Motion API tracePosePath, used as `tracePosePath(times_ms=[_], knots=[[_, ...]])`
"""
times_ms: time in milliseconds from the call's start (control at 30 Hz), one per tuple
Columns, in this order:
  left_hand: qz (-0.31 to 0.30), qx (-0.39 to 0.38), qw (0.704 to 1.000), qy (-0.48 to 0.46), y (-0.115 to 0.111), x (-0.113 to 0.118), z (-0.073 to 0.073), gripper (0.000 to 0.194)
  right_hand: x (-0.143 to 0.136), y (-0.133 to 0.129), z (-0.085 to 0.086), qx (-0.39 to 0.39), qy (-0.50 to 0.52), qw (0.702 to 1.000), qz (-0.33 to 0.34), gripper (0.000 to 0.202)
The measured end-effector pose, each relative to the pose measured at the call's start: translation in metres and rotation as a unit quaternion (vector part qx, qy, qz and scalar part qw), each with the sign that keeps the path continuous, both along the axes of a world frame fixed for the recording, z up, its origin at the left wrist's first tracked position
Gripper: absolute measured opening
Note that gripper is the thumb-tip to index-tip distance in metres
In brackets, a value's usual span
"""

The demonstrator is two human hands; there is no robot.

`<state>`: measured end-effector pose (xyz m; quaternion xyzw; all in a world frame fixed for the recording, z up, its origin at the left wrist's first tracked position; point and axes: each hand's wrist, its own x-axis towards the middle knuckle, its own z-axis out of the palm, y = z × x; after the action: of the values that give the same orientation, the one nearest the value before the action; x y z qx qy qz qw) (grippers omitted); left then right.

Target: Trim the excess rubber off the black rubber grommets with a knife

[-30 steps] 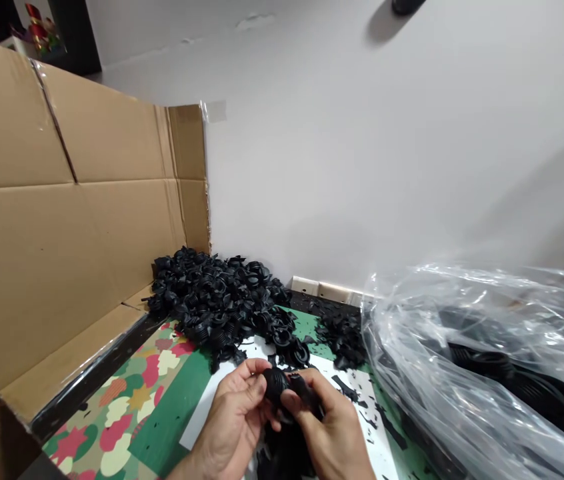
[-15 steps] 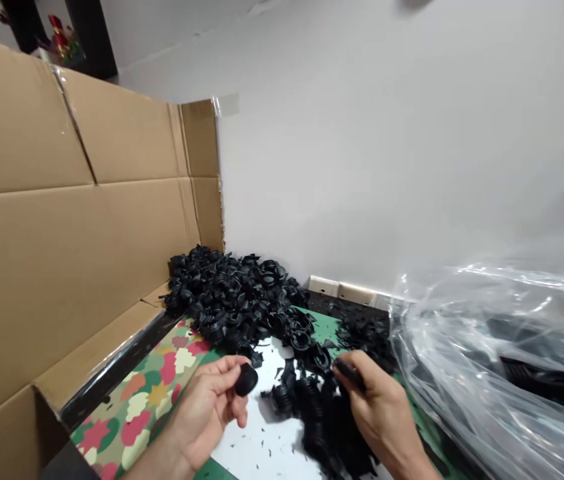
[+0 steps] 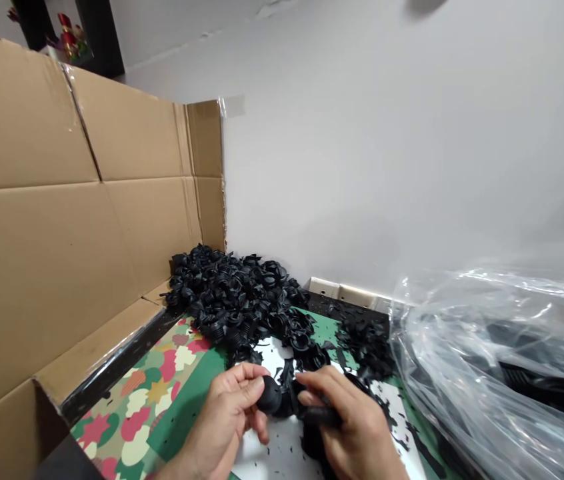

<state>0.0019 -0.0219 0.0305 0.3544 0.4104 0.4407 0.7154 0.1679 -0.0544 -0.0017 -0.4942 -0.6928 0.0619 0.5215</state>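
Observation:
A round black rubber part (image 3: 269, 395) is pinched between the thumb and fingers of my left hand (image 3: 229, 417), above a white sheet (image 3: 262, 457). Close by on the right, my right hand (image 3: 349, 420) is wrapped round a dark handle-like tool (image 3: 319, 416), its far end hidden against the black pieces. Behind both hands a large heap of ribbed black parts (image 3: 237, 293) rests against the wall and cardboard. More black pieces lie under my right hand, partly covered by it.
Tall cardboard (image 3: 62, 253) stands on the left. A clear plastic bag (image 3: 502, 360) with black parts is at the right. Black scraps (image 3: 369, 343) lie near the wall sockets (image 3: 342, 292). Patterned paper (image 3: 137, 407) covers the left front.
My left hand has moved right with the round black part. My right hand has come left and turned inward with the tool, so the two hands are now closer together.

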Motion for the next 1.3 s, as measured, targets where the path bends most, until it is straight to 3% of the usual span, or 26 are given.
tracePosePath(times_ms=[100, 200, 367, 467, 567, 600, 700, 800, 1000, 1133, 1300], knots=[[0.008, 0.035, 0.999, 0.03, -0.004, 0.002, -0.001, 0.032, -0.016, -0.001, -0.008, 0.016, -0.04, 0.999, -0.007, 0.023], [0.025, 0.082, 0.994, 0.068, -0.007, 0.003, -0.003, 0.034, -0.025, -0.001, -0.019, 0.065, -0.097, 0.991, -0.06, 0.028], [0.04, 0.113, 0.988, 0.096, -0.012, 0.004, -0.005, 0.033, -0.032, -0.004, -0.029, 0.121, -0.242, 0.95, -0.156, 0.029], [0.007, 0.104, 0.991, 0.079, -0.018, 0.001, -0.004, 0.033, -0.022, -0.004, -0.032, 0.083, -0.25, 0.94, -0.216, 0.025], [-0.034, 0.087, 0.993, 0.071, -0.022, -0.007, -0.001, 0.034, 0.004, -0.005, -0.028, -0.014, -0.196, 0.946, -0.259, 0.005], [-0.034, 0.083, 0.994, 0.068, -0.023, -0.01, 0.0, 0.034, 0.013, -0.005, -0.024, -0.049, -0.137, 0.941, -0.307, 0.005], [-0.013, 0.073, 0.996, 0.047, -0.022, -0.014, 0.002, 0.033, 0.029, -0.009, -0.01, -0.168, -0.009, 0.947, -0.275, 0.02], [-0.013, 0.06, 0.998, 0.018, -0.019, -0.013, 0.0, 0.031, 0.027, -0.015, 0.003, -0.221, 0.06, 0.946, -0.229, 0.035], [-0.027, 0.016, 0.998, -0.06, -0.018, -0.014, -0.006, 0.035, 0.003, -0.022, 0.014, -0.231, 0.178, 0.94, -0.176, 0.04], [-0.06, -0.007, 0.991, -0.123, -0.018, -0.014, -0.006, 0.04, -0.01, -0.027, 0.022, -0.233, 0.266, 0.922, -0.157, 0.029], [-0.076, -0.072, 0.976, -0.193, -0.017, -0.011, -0.01, 0.031, -0.017, -0.029, 0.022, -0.261, 0.347, 0.893, -0.119, 0.031]])
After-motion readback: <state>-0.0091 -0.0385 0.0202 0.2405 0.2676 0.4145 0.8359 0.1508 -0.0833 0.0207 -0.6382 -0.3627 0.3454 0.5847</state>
